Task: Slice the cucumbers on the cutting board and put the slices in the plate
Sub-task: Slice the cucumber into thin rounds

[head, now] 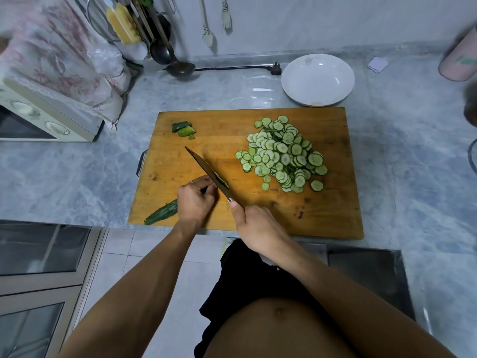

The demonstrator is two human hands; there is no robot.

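A wooden cutting board (227, 130) lies on the counter. My left hand (195, 200) holds down a dark green cucumber (161, 215) at the board's near left corner. My right hand (255, 228) grips the handle of a knife (206, 171), whose blade runs up and left right beside my left fingers, with a slice stuck to it. A big heap of cucumber slices (282, 153) covers the board's right half. Cut-off cucumber ends (183, 129) lie at the far left. A white plate (317, 78) stands behind the board with nothing in it.
A toaster oven (49, 120) under a floral cloth stands at the left. Ladles (178, 65) and utensils hang at the back wall, with a black cord and plug (275, 69). A pink container (460, 58) is at the far right.
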